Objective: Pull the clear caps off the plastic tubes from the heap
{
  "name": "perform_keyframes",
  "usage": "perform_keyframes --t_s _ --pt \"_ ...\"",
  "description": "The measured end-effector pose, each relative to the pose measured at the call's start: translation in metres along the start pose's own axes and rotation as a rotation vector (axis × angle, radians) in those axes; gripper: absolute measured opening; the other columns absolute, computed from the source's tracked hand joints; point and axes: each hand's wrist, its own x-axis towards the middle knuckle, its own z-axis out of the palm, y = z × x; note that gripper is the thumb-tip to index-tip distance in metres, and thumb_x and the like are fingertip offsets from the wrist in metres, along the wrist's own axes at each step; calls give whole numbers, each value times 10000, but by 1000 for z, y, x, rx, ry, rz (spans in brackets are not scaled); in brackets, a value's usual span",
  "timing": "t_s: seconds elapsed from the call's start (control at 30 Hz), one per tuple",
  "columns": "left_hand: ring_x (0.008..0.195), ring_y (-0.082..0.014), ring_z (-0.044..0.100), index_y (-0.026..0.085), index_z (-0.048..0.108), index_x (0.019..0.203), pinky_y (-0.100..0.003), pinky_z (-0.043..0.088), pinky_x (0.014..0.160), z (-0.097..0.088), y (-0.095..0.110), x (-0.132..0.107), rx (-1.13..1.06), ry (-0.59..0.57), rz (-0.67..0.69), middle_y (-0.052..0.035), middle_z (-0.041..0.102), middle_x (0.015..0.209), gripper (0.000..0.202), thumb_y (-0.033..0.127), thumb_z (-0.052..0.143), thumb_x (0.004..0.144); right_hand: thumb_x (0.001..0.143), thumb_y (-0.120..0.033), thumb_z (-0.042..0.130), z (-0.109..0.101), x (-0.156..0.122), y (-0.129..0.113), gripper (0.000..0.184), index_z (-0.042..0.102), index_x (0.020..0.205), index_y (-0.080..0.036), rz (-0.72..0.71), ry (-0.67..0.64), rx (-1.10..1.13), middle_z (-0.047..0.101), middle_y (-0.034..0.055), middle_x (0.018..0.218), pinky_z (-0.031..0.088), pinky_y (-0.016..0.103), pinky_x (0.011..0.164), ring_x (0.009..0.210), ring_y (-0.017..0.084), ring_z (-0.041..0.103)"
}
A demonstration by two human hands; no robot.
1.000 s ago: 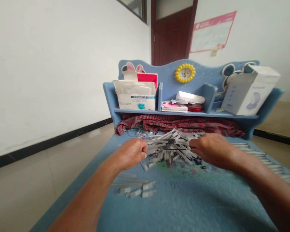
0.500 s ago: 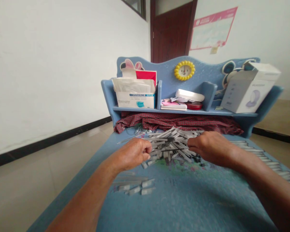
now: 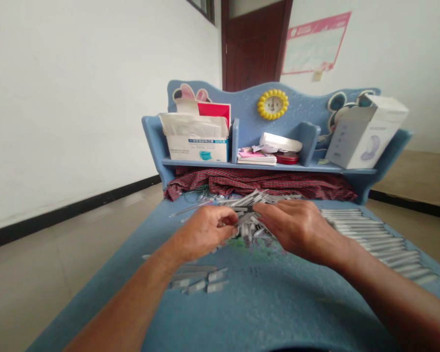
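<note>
My left hand (image 3: 207, 231) is at the left side of a heap of clear and whitish pen parts (image 3: 254, 198), its fingers curled and thumb near the forefinger. What it holds, if anything, cannot be made out. My right hand (image 3: 297, 227) reaches in from the right, fingers pressed together over the heap, by a pale tube with a black end (image 3: 242, 209). Its fingertips are partly hidden, so its grip is unclear. Below my left hand lie several short pale caps (image 3: 217, 286) and thin clear tubes. Beyond my right hand, slim pen-like sticks (image 3: 381, 239) lie in a row.
The blue table (image 3: 271, 303) has a raised shelf along its back. On that shelf are a mask box (image 3: 198, 149), papers (image 3: 256, 159), a red round tin (image 3: 287, 159) and a white box (image 3: 366, 134). A checked red cloth (image 3: 260, 182) lies beneath it.
My right hand has moved left across the heap, closer to my left hand. The dark thin stick seen between them no longer shows clearly. The whole view has shifted slightly.
</note>
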Motion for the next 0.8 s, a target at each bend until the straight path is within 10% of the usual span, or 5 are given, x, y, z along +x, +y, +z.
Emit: perform_keyframes --t_s 0.4,0.8 --pt "497 -84 526 115 608 801 -202 429 506 -1 -2 1 -230 152 22 39 553 571 163 247 608 704 898 -298 367 36 3 16 292 633 845 -191 274 -451 5 668 66 711 272 242 552 638 148 592" --pt "499 -87 521 128 603 779 -199 408 498 4 -2 0 -210 94 24 37 542 569 113 225 582 725 882 -189 329 68 5 4 310 630 940 -145 235 -523 -72 689 153 765 385 255 594 714 222 660"
